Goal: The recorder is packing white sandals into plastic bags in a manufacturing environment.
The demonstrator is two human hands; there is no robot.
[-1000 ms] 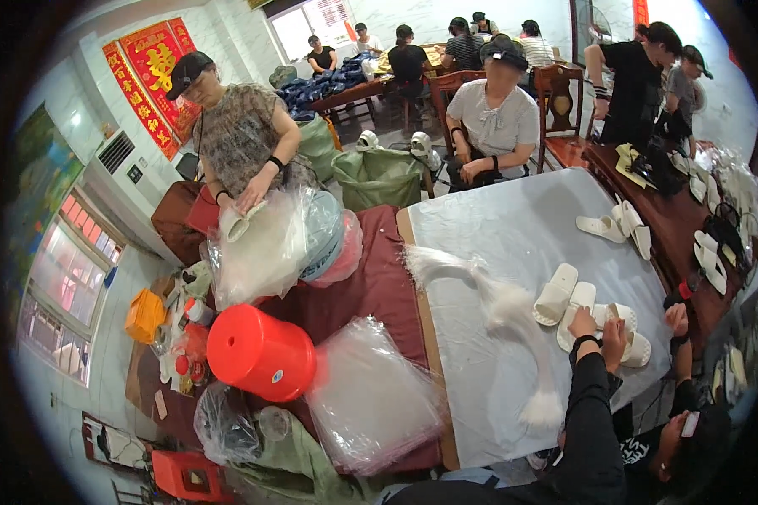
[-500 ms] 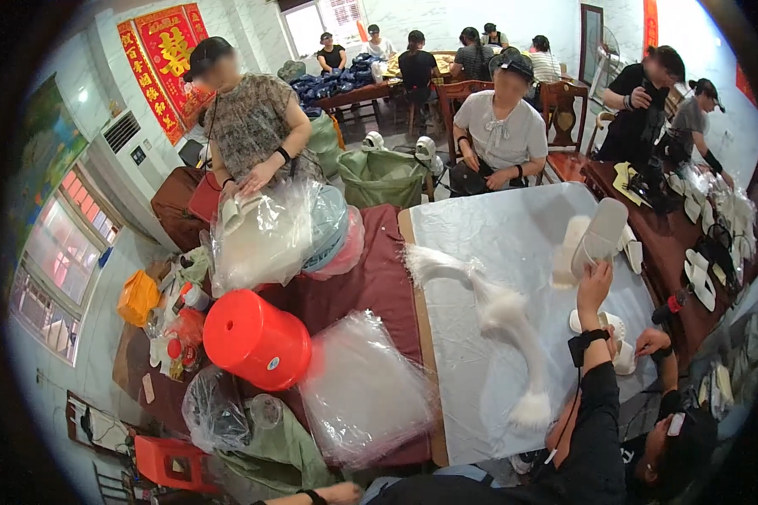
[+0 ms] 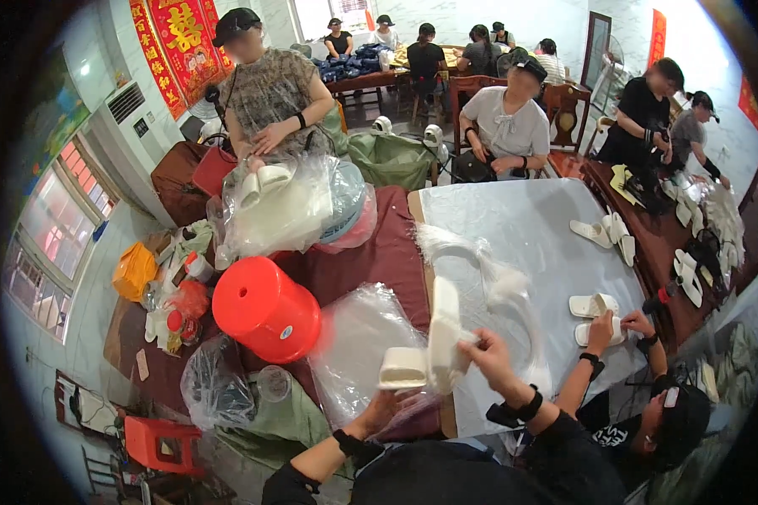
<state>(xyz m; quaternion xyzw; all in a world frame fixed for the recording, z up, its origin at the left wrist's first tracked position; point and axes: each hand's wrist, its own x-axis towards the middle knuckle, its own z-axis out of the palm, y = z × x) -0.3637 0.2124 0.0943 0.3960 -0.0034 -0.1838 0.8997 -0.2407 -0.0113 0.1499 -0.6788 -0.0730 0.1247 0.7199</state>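
In front of me, over the stack of clear plastic bags (image 3: 358,337), two white slide slippers are held close together. My right hand (image 3: 493,362) is closed on one slipper (image 3: 444,324), which stands nearly upright with its toe away from me. My left hand (image 3: 379,414) is closed on the other slipper (image 3: 403,370) from below; part of its fingers is hidden. To the right lies a long bundle of white plastic strands (image 3: 507,286) on the pale table cover (image 3: 556,227).
An upturned red bucket-shaped stool (image 3: 265,316) stands left of the bags. A co-worker's hands (image 3: 602,330) hold white slippers (image 3: 594,305) at the right; more slippers (image 3: 594,232) lie farther back. At the far left, a standing person handles slippers (image 3: 265,185) over plastic bags.
My right hand has come back from the table's far right with a slipper. My left hand has risen from the lower edge and now holds another. My view has shifted slightly.
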